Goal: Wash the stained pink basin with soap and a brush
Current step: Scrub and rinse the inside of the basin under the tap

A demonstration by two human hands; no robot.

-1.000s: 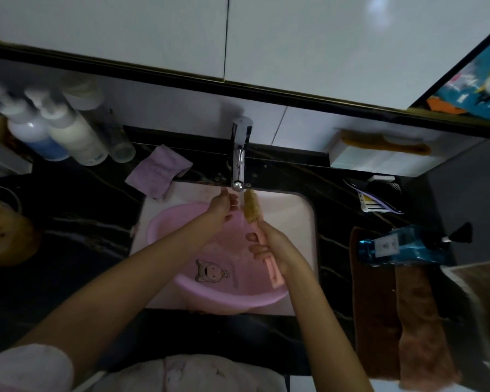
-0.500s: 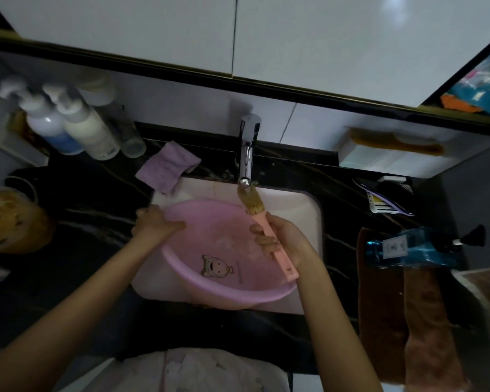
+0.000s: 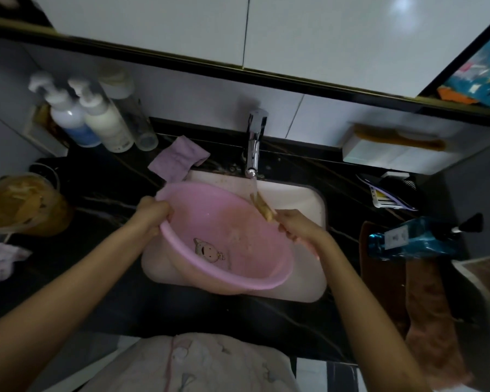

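A: Holding what, L hand (image 3: 153,215)?
B: Its fingers (image 3: 163,208) curl on pink basin (image 3: 210,222) rim, left side; basin tilted over sink (image 3: 303,199).
A: R hand (image 3: 297,227)?
B: Grips brush (image 3: 262,206) handle, bristles under tap (image 3: 253,148) water.

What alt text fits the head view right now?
A person's left hand grips the rim of a tilted pink basin over a white sink, while the right hand holds a brush under the running tap. Pump bottles and a purple cloth sit on the dark counter.
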